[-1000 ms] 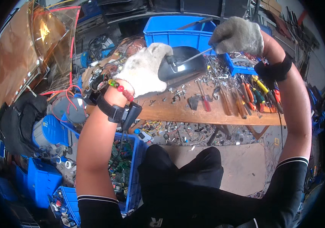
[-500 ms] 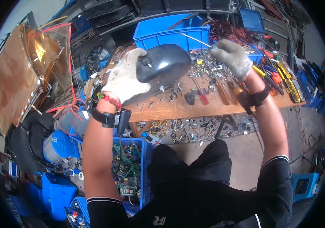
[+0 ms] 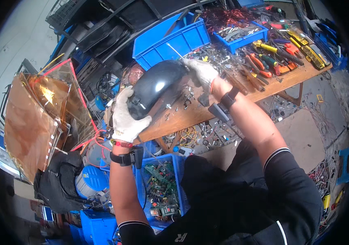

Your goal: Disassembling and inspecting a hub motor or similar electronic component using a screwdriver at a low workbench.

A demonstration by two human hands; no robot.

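and the white-gloved left hand, fingers spread, grips a glossy black rounded shell over the brown wooden desk; the white-gloved right hand clenches a slim metal-shafted tool; shell looks whole, small dark stub attached!

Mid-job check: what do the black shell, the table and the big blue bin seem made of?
Shell: probably hard plastic, glossy, judging by its bright highlight; painted metal is possible.
Table: likely wood, dull, from its brown top and edge.
Bin: apparently moulded plastic, solid blue, with ribbed walls.
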